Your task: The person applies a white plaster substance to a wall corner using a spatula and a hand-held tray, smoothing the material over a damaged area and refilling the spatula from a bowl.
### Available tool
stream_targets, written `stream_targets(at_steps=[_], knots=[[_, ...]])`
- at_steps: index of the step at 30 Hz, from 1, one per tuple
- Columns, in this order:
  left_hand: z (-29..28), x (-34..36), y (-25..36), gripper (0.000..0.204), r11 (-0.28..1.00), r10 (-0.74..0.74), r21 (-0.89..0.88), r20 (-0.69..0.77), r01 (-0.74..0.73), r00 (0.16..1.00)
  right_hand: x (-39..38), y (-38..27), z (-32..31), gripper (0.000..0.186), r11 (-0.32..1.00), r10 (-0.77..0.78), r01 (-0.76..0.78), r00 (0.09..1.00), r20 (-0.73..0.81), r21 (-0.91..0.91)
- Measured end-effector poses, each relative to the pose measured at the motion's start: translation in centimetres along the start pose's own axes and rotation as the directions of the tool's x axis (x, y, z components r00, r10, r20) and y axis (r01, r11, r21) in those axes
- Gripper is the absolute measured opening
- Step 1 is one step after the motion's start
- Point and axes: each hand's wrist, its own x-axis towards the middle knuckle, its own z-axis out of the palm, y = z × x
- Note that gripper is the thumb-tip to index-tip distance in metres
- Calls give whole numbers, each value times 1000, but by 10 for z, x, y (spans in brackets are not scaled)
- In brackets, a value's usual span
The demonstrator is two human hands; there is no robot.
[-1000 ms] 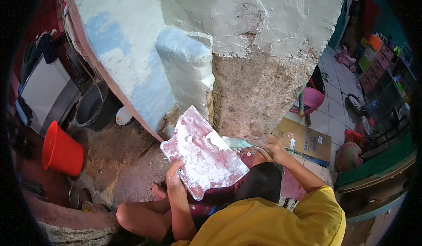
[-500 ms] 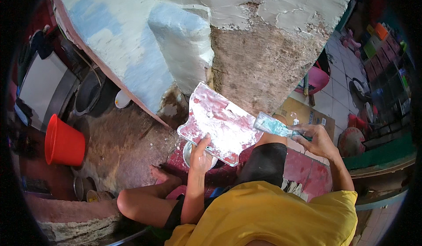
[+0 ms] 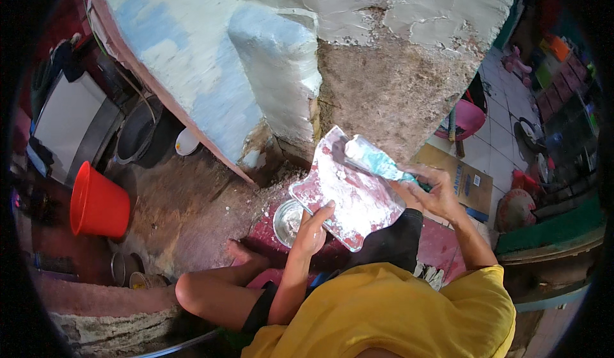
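Patchy wall (image 3: 384, 95) at the far side, bare and crumbly low down. Going left to right: red bucket (image 3: 100, 199) on the left, then a tin (image 3: 279, 227) just beside the board. Left hand (image 3: 312, 230) has the board (image 3: 309, 188) pinched by its near left edge, white putty (image 3: 352, 207) smeared across it. Right hand (image 3: 438, 195) is wrapped round the knife (image 3: 380, 163), loaded blade over the board; can't tell if they touch. I'd guess a steep tilt could dump putty, and that one-edge hold could let the board tip. Box (image 3: 476, 198) on the right has dark lettering and a pale label.
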Motion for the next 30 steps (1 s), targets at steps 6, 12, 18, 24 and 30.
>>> stream_targets(at_steps=[6, 12, 18, 24, 30], knots=[[11, 3, 9, 37, 994, 91, 71, -65, -87, 994, -11, -14, -11, 30, 993, 72, -50, 976, 206, -111], [27, -1, -5, 19, 796, 166, 593, -17, -124, 986, -21, 28, 47, 30, 974, 108, -119, 992, 65, 192], [37, 15, -8, 20, 711, 200, 681, 40, -173, 979, -13, 44, 73, 39, 932, 1, 79, 976, -220, 354], [77, 44, -1, 25, 988, 119, 101, -2, -118, 993, 0, 8, -5, 40, 992, -72, 99, 951, -300, 76], [99, 60, -10, 22, 991, 115, -81, 127, -105, 985, 1, -64, -113, 28, 998, 62, -64, 981, -184, -2]])
